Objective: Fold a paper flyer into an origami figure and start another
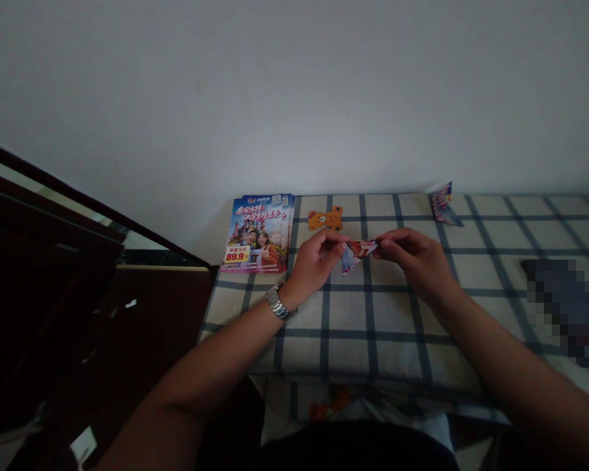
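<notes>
My left hand (317,260), with a metal watch on its wrist, and my right hand (415,258) both pinch a small folded piece of printed paper (356,254) between them, held just above the checked tablecloth (373,314). The paper forms a pointed, triangular shape with red and blue print. Fingers of both hands are closed on its edges.
A stack of colourful flyers (259,232) lies at the table's back left corner. An orange bear-shaped item (325,218) sits behind my hands. Another folded paper piece (443,205) rests by the wall at the back right. Dark wooden furniture (53,294) stands to the left.
</notes>
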Available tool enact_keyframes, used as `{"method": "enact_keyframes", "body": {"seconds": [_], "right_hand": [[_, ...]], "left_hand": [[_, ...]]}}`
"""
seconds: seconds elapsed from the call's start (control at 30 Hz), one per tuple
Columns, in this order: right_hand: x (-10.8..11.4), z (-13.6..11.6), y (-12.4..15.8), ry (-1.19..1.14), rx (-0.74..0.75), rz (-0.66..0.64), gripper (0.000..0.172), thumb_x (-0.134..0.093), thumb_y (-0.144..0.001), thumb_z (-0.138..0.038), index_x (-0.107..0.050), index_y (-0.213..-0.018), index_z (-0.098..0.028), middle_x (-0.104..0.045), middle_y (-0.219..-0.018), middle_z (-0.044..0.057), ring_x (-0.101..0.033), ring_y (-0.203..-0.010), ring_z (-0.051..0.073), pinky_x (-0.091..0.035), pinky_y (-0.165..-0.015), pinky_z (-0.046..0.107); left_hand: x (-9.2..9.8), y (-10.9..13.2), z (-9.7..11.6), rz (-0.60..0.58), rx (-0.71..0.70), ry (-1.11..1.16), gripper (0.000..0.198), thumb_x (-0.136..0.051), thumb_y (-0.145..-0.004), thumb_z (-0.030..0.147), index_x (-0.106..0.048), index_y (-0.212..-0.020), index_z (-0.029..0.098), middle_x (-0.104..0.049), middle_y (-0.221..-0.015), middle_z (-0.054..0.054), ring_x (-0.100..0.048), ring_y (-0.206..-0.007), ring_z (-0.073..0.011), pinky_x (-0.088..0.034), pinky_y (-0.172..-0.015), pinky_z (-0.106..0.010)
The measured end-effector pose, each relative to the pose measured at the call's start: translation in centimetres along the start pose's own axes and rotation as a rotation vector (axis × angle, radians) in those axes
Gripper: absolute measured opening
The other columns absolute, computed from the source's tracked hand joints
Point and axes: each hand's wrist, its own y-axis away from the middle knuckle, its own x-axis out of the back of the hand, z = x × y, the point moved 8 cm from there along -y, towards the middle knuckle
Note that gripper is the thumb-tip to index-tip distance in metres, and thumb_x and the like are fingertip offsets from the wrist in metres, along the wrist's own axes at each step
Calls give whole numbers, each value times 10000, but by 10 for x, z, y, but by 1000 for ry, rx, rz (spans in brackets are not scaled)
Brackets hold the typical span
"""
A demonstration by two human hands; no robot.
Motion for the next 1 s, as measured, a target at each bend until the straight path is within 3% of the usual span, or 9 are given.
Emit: {"method": "enact_keyframes", "body": {"seconds": [0.37, 0.67, 0.87, 1.0], "right_hand": [[1, 1, 1, 48, -35, 46, 288, -855, -857, -492, -785, -949, -228, -824, -949, 60, -789, -836, 218, -689, -860, 411], [2, 4, 1, -13, -53, 78, 271, -876, -841, -471, -792, -946, -236, -814, -926, 36, -778, -811, 183, -678, -859, 362], [-11, 5, 3, -39, -84, -14, 314, -872, -841, -487, -804, -1035, -249, -830, -1042, 53, -786, -956, 218, -672, -918, 394], [-14, 7, 4, -19, -119, -43, 328, -898, -803, -500, -809, -987, -244, -837, -992, 54, -793, -879, 221, -688, -878, 409]], "left_hand": [[-2, 1, 6, -4, -35, -68, 269, -684, -1017, 465, -681, -1046, 198, -773, -1092, -77, -742, -985, -171, -597, -893, -311], [-4, 2, 3, -1, -28, -19, 243, -705, -1009, 435, -685, -1045, 195, -778, -1095, -73, -749, -980, -160, -597, -894, -293], [-4, 3, 4, 21, -11, -22, 290, -709, -998, 472, -686, -1047, 187, -776, -1071, -73, -751, -942, -159, -608, -848, -283], [-6, 3, 3, 8, 9, -6, 290, -719, -990, 472, -693, -1052, 190, -778, -1086, -78, -752, -955, -162, -615, -859, -290]]}}
